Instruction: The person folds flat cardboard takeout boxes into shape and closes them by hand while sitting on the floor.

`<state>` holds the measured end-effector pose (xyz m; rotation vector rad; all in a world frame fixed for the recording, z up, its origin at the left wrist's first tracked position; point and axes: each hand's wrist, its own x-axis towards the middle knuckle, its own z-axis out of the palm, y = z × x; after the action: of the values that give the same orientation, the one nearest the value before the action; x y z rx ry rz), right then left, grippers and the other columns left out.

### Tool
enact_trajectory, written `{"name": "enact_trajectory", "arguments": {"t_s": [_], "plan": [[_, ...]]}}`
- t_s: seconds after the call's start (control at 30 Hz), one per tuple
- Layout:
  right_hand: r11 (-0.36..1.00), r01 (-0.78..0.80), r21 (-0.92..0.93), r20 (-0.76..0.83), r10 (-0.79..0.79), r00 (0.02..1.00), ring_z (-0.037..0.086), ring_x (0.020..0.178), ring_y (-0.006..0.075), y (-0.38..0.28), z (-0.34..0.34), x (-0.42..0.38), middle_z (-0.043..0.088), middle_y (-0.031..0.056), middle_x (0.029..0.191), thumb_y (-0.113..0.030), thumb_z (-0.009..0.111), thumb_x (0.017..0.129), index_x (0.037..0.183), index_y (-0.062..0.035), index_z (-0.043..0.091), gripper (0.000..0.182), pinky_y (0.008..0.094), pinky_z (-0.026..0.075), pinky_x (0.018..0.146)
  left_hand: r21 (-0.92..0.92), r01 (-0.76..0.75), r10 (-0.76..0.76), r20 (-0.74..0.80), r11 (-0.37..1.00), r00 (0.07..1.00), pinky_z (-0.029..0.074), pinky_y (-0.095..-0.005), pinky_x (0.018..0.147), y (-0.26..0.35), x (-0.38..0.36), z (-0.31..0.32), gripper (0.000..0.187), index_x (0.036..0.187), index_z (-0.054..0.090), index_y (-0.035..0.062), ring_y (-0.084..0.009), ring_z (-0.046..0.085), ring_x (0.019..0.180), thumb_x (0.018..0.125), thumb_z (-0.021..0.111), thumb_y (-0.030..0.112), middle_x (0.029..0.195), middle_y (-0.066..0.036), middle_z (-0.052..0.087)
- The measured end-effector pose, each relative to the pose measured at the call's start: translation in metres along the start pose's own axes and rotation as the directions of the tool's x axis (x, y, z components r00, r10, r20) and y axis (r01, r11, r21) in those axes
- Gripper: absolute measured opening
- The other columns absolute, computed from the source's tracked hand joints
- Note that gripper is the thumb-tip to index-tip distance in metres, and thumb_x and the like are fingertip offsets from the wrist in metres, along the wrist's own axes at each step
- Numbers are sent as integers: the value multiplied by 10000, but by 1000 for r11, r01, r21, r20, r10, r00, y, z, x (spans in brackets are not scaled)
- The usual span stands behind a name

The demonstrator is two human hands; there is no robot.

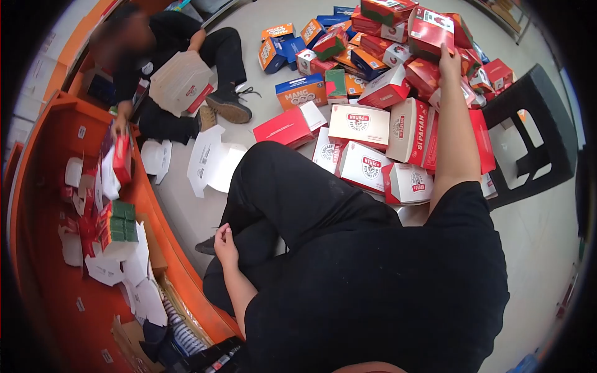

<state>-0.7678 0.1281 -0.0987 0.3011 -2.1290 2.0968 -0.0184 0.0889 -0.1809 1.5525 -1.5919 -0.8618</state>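
Note:
My right hand (450,64) reaches far out at the upper right, its fingers closed on the near edge of a red and white box (431,31) on top of the pile. Around it lie many folded cartons: red ones, blue and orange ones (300,91), and white "Paman" boxes (359,125) nearer my legs. My left hand (226,245) rests by my left leg, away from the boxes, with its fingers curled loosely; nothing shows in it.
A person (180,56) sits at the upper left, holding a flattened carton (183,84). An orange shelf (46,186) with cartons runs along the left. Flat white cartons (214,163) lie on the floor. A black stool (535,133) lies at the right.

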Motion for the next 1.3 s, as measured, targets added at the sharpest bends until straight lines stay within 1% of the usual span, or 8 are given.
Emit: {"name": "enact_trajectory", "arguments": {"t_s": [0.13, 0.2, 0.33, 0.5, 0.73, 0.87, 1.2, 1.3], "plan": [[776, 267, -571, -105, -391, 914, 442, 1159, 361, -30, -9, -32, 423, 218, 1298, -464, 638, 768, 1270, -25, 451, 692, 421, 317, 995, 45, 26, -27, 12, 999, 1000, 429, -243, 754, 5, 0, 2, 243, 1058, 595, 3, -115, 564, 817, 901, 534, 178, 925, -54, 628], [815, 551, -178, -43, -566, 823, 471, 1081, 308, -50, -11, -91, 456, 172, 1224, -341, 618, 824, 1214, -32, 494, 513, 381, 327, 970, -53, 85, -86, -28, 995, 996, 436, -243, 738, 5, 1, -1, 248, 1065, 588, 3, -117, 566, 828, 906, 532, 185, 952, -51, 625], [902, 346, 257, 568, -431, 701, 509, 860, 189, -59, 29, -247, 534, 81, 932, -93, 571, 850, 972, -23, 541, 144, 285, 413, 767, -289, 113, -178, -210, 951, 961, 447, -246, 775, 21, 13, -39, 225, 1055, 582, 6, -131, 565, 895, 914, 520, 171, 999, -59, 612], [823, 239, 516, 856, -488, -169, 603, 846, 234, -115, 74, -401, 628, 104, 865, -20, 587, 792, 841, -24, 622, 60, 317, 437, 770, -105, -156, 57, -622, 982, 781, 409, -271, 889, 60, 42, -161, 241, 1075, 554, -10, -155, 542, 985, 895, 540, 150, 1059, -76, 580], [796, 20, 605, 760, -569, -314, 607, 790, 254, -153, 172, -515, 620, 138, 851, -38, 575, 817, 883, 6, 617, 90, 315, 468, 722, -115, -113, -28, -811, 987, 585, 436, -284, 848, 55, 81, -247, 369, 1177, 490, 6, -178, 547, 1008, 861, 578, 174, 1159, -107, 545], [750, 379, 542, 769, -262, -583, 607, 789, 311, -119, 204, -545, 631, 153, 863, -137, 606, 799, 882, -19, 642, 149, 368, 475, 722, -118, -56, -57, -775, 991, 630, 432, -306, 881, 21, 132, -262, 485, 1252, 444, -12, -209, 535, 1082, 851, 601, 212, 1204, -156, 533], [841, 355, 409, 829, -179, -529, 627, 740, 268, -120, 207, -548, 639, 136, 830, -166, 628, 806, 900, -24, 641, 170, 348, 493, 677, -178, -199, -51, -854, 964, 518, 438, -296, 805, -12, 195, -259, 341, 1103, 532, -56, -194, 591, 931, 928, 479, 232, 1006, -136, 626], [798, 380, 469, 789, -184, -586, 627, 743, 269, -122, 210, -549, 643, 139, 836, -165, 630, 805, 913, -27, 639, 176, 343, 495, 681, 14, -4, 14, -897, 1000, 442, 440, -315, 762, -11, 195, -254, 264, 1015, 528, -27, -196, 591, 866, 945, 425, 205, 959, -137, 615]]}}
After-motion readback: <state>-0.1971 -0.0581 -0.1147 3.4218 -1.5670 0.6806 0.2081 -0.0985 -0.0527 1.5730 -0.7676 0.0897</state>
